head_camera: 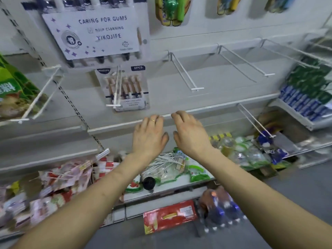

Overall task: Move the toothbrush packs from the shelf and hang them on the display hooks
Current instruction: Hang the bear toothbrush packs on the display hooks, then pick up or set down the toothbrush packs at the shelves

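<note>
My left hand point(149, 135) and my right hand point(190, 133) are stretched out side by side, palms down, fingers relaxed, holding nothing. Both hover in front of a white shelf edge point(215, 106). A toothbrush pack point(125, 88) marked 6PCS hangs on a white display hook point(115, 94) just above and left of my hands. A larger toothbrush pack point(91, 31) with a "CARING FOR GUMS" card hangs higher up. Bare hooks point(186, 74) stick out of the back wall to the right of the hanging pack.
Bright children's toothbrush packs point(170, 11) hang at the top. Green bags point(12, 87) hang at left, blue and green boxes point(305, 94) sit at right. Bags of cotton swabs point(168, 168) and pink packets point(59, 178) fill the lower shelves. A red packet point(168, 216) lies on the floor.
</note>
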`<state>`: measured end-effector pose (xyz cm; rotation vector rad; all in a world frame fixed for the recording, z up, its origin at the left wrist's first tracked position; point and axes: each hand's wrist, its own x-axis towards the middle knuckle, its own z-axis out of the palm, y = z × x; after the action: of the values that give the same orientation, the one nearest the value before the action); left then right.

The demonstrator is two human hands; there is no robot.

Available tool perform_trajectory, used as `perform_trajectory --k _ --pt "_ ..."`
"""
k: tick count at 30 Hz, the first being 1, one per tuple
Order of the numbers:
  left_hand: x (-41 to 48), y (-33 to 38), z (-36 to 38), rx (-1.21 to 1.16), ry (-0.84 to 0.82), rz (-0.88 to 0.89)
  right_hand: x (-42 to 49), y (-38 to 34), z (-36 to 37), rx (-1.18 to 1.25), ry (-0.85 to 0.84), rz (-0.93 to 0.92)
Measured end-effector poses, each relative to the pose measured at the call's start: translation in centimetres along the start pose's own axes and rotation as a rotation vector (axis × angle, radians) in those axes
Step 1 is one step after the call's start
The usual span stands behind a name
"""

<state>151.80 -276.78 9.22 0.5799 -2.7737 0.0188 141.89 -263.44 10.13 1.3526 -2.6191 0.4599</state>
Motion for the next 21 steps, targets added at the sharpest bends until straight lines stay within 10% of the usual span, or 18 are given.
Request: perform_trajectory --k 21 --pt "0.3 62.6 0.5 -0.172 -0.054 0.655 -40.5 45.3 -22.3 -0.434 0.165 0.871"
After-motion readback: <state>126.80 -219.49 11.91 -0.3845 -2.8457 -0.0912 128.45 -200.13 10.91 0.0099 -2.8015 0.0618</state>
